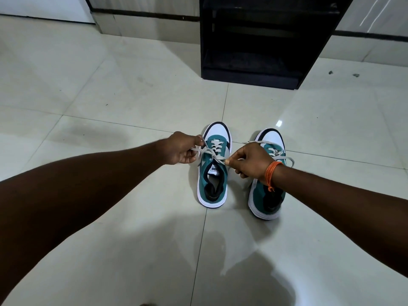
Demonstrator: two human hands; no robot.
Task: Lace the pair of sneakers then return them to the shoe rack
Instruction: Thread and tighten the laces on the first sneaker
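Two teal and white sneakers stand side by side on the tiled floor, toes pointing away from me. The left sneaker [213, 180] has a grey lace [209, 152] crossed over its tongue. My left hand [182, 149] pinches one end of that lace at the shoe's left side. My right hand [249, 161] pinches the other end at the shoe's right side, pulling it taut. The right sneaker [267, 197] is partly hidden behind my right wrist, which wears an orange thread band; its lace lies loose across the top.
A black shoe rack [249, 71] with open shelves stands on the floor beyond the sneakers, against the wall. Glossy pale floor tiles [110, 96] spread all around. Small dark specks lie on the floor at the far right.
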